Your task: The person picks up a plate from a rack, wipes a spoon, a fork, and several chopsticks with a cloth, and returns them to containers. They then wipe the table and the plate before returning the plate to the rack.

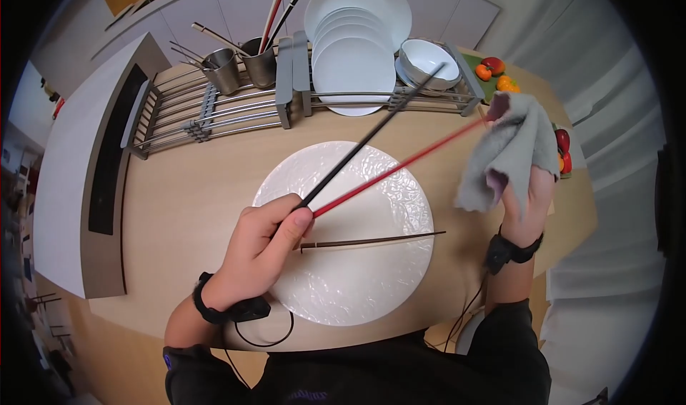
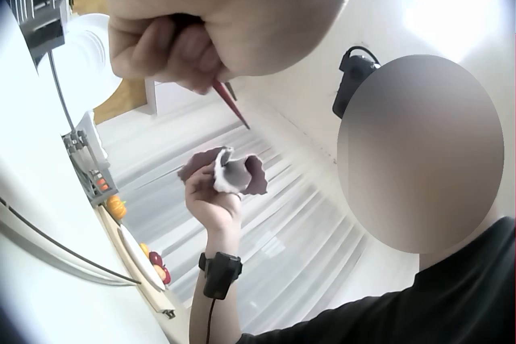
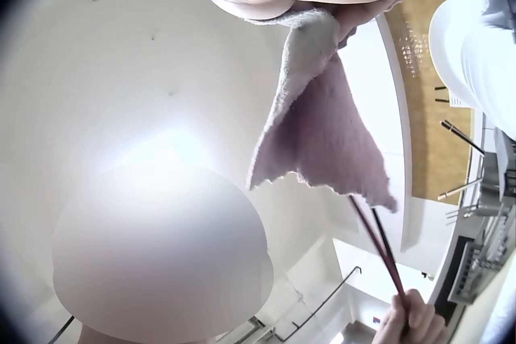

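My left hand grips a red chopstick and a black chopstick at their thick ends, the two spreading apart toward the upper right. Bunched in my right hand is a grey cloth with a pinkish reverse side. The far end of the red chopstick meets the cloth in the head view, its tip hidden there. From the right wrist view, the cloth hangs in a loose fold. Below the hands, a dark chopstick lies across a large white textured plate, its thin end past the right rim.
Behind the plate stands a metal dish rack with white plates, a bowl and metal cups of chopsticks and other utensils. Red and orange produce sits at the back right. Cables run from both wrists.
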`<state>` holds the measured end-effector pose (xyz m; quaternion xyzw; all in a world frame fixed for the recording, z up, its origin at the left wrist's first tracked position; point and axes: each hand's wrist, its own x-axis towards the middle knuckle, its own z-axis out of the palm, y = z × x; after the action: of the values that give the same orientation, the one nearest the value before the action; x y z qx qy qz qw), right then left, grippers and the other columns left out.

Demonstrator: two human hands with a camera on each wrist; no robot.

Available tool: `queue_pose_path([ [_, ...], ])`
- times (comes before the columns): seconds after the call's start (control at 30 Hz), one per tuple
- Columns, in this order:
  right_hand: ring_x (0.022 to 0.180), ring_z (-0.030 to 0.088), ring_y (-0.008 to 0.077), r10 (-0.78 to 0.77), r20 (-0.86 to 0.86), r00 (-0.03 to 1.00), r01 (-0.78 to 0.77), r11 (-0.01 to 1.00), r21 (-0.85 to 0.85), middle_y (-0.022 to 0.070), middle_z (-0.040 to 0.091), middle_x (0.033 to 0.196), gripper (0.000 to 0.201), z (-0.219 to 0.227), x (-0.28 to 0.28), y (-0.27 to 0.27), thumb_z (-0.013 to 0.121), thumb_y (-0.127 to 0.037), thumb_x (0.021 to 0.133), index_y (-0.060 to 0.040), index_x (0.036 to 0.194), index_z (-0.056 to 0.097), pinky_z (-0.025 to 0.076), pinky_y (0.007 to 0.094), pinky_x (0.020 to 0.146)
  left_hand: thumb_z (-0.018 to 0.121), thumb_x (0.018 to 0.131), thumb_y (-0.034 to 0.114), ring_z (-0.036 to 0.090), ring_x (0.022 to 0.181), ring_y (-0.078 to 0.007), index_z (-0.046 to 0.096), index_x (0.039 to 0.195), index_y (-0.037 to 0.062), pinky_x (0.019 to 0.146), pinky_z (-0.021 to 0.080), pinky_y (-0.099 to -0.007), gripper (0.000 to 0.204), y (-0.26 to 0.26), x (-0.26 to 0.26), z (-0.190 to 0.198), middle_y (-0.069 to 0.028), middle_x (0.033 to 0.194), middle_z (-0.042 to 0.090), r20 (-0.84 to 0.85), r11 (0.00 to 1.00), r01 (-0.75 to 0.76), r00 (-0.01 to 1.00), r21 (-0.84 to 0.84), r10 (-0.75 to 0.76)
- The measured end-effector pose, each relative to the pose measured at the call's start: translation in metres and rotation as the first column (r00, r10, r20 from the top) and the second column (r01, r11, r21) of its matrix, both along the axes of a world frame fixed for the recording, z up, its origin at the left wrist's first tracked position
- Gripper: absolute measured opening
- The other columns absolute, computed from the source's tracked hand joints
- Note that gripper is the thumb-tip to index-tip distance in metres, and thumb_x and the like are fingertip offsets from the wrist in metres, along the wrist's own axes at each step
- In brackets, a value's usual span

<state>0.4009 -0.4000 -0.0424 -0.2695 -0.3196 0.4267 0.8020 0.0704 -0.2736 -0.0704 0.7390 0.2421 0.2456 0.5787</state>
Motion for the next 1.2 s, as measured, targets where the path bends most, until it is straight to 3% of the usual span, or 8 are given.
queue_pose_path([
  [0.17,0.126,0.057,0.0224,-0.120,0.748,0.653,0.367,0.914,-0.174,0.0129,0.059,0.138,0.039,-0.035,-0.009,-0.012,0.056,-0.006,0.101,0.0038,0.138,0.052,0.045,0.0370,0.108,0.047,0.110,0.023,0.043,0.061,-0.0085,0.058,0.081,0.0015,0.058,0.037,-0.0262,0.038,0.000,-0.002,0.014,-0.0008,0.065,0.050,0.054,0.946,0.283,0.959,-0.160,-0.278],
  [0.37,0.122,0.063,0.0279,0.467,0.483,0.740,-0.245,0.857,-0.453,0.0169,0.063,0.136,0.047,-0.002,-0.084,0.007,0.060,-0.027,0.102,0.0044,0.137,0.057,0.049,0.0392,0.107,0.047,0.111,0.027,0.042,0.062,-0.0074,0.058,0.081,0.0020,0.059,0.036,-0.0257,0.041,-0.008,0.011,-0.007,0.0007,0.065,0.049,0.026,0.869,0.401,0.911,-0.289,-0.411],
  [0.63,0.127,0.058,0.0303,0.219,0.063,0.974,-0.213,0.973,-0.086,0.0175,0.058,0.140,0.051,-0.047,-0.027,-0.021,0.059,-0.027,0.103,0.0016,0.144,0.048,0.048,0.0468,0.109,0.048,0.111,0.028,0.042,0.059,-0.0109,0.058,0.078,0.0023,0.058,0.037,-0.0284,0.042,0.000,0.004,0.004,-0.0030,0.063,0.049,-0.082,0.908,0.377,0.915,-0.184,-0.396],
  [0.77,0.124,0.059,0.0280,-0.114,-0.025,0.993,0.114,0.993,0.008,0.0140,0.057,0.140,0.041,-0.018,-0.002,-0.001,0.054,-0.025,0.107,-0.0016,0.140,0.051,0.046,0.0467,0.111,0.048,0.110,0.028,0.043,0.059,-0.0120,0.058,0.079,0.0026,0.058,0.038,-0.0291,0.042,0.008,-0.004,0.007,-0.0050,0.063,0.050,-0.133,0.949,0.296,0.942,-0.106,-0.309],
  [0.8,0.126,0.057,0.0279,0.114,-0.211,0.971,-0.092,0.989,0.114,0.0129,0.055,0.144,0.040,-0.014,0.012,0.006,0.052,-0.022,0.108,-0.0021,0.143,0.048,0.045,0.0467,0.112,0.048,0.110,0.028,0.043,0.059,-0.0122,0.058,0.079,0.0027,0.058,0.038,-0.0292,0.041,0.008,-0.006,0.009,-0.0053,0.063,0.051,-0.149,0.958,0.270,0.948,-0.101,-0.283],
  [0.87,0.127,0.056,0.0262,-0.078,0.007,0.997,0.079,0.997,-0.008,0.0122,0.058,0.140,0.041,-0.032,0.011,0.003,0.054,-0.024,0.107,-0.0025,0.142,0.051,0.045,0.0455,0.112,0.048,0.110,0.028,0.043,0.059,-0.0120,0.058,0.080,0.0027,0.058,0.038,-0.0290,0.041,0.007,-0.006,0.013,-0.0048,0.063,0.050,-0.095,0.952,0.294,0.949,-0.089,-0.302],
  [1.03,0.136,0.052,0.0243,0.291,0.047,0.956,-0.280,0.946,-0.163,0.0077,0.055,0.147,0.045,-0.050,-0.044,0.010,0.059,-0.031,0.103,-0.0097,0.143,0.052,0.040,0.0432,0.116,0.047,0.111,0.029,0.042,0.060,-0.0101,0.058,0.082,0.0031,0.058,0.037,-0.0273,0.040,0.000,0.004,0.002,-0.0008,0.064,0.048,-0.013,0.912,0.346,0.934,-0.220,-0.358],
  [1.2,0.102,0.065,0.0213,0.277,0.562,0.780,-0.109,0.943,-0.313,0.0092,0.067,0.110,0.036,-0.023,-0.090,0.017,0.062,-0.038,0.099,-0.0062,0.116,0.064,0.053,0.0361,0.091,0.045,0.112,0.029,0.040,0.061,-0.0081,0.057,0.083,0.0040,0.058,0.036,-0.0258,0.040,-0.007,0.011,-0.009,0.0024,0.065,0.046,0.015,0.816,0.418,0.893,-0.399,-0.450],
])
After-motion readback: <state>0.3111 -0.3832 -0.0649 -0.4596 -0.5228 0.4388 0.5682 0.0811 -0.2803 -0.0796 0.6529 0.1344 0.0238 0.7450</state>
